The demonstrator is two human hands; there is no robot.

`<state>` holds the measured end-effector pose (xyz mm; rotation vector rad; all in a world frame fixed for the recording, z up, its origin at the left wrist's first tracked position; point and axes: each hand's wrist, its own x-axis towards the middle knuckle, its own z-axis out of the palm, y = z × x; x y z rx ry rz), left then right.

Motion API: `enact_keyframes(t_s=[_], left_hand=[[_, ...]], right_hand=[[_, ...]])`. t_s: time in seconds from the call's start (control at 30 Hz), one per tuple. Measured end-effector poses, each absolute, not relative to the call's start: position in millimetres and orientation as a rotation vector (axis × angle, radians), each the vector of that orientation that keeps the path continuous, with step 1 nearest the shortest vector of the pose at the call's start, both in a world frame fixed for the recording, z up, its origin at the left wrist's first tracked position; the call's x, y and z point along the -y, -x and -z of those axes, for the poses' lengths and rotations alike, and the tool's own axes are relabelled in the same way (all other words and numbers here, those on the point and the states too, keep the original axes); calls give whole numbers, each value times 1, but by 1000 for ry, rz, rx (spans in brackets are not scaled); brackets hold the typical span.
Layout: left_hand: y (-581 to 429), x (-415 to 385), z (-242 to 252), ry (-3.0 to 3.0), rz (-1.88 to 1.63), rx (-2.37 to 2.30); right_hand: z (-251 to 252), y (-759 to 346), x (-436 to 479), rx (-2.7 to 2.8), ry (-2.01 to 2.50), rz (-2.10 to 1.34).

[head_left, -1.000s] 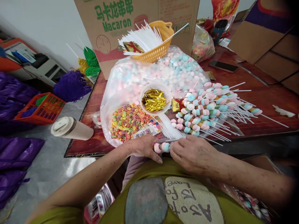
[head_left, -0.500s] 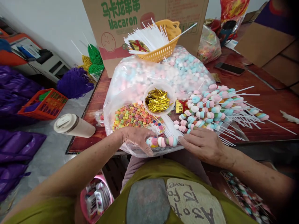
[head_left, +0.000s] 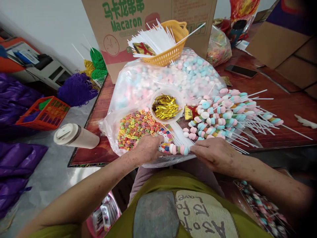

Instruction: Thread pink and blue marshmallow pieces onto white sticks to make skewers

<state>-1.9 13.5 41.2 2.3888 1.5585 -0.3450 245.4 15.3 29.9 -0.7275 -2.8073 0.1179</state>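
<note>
A short marshmallow skewer [head_left: 174, 149] lies level between my hands, pink, white and blue pieces with a colourfully printed piece at its left end. My left hand [head_left: 148, 148] is closed at that printed end, its fingertips partly hidden. At the blue end, my right hand [head_left: 214, 152] pinches the stick. Just behind my left hand are small coloured cereal rings [head_left: 136, 129] on clear plastic. White sticks [head_left: 180, 134] and a printed card [head_left: 165, 135] lie behind the skewer. A round tub [head_left: 151, 112] holds gold twist ties [head_left: 165, 106].
Finished marshmallow skewers [head_left: 223, 115] are piled at the right. Behind the tub rests a big bag of marshmallows [head_left: 138, 81], with a yellow basket [head_left: 170, 56] of white sticks on it. A cup [head_left: 76, 135] stands at the table's left edge; a phone [head_left: 241, 71] lies back right.
My left hand has gone from spread thumb and fingers to closed at the skewer's printed end. The skewer has shifted slightly right. My right hand keeps its pinch on the stick.
</note>
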Motion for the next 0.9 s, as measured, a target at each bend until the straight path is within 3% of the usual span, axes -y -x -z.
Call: enact_keyframes(t_s=[0.17,0.37,0.53,0.73,0.9], left_hand=[[1,-11,-36,-2411,360,-1537],[0,-11,-33,-2376,289,-1545],[-3,-12,-34,-2336,300,-1578],[-2,-21,-30,-2285,139,-1334],[-6,-19,-25,-2305,77,-1388]], right_hand=[[-34,-246,-24,2894,871,-509],[-37,-251,-31,2864,886,-714],[-37,-247,-27,2902,901,-586],[-32,-238,-24,2939,893,-180],[-48,-233,-24,3165,1032,-375]])
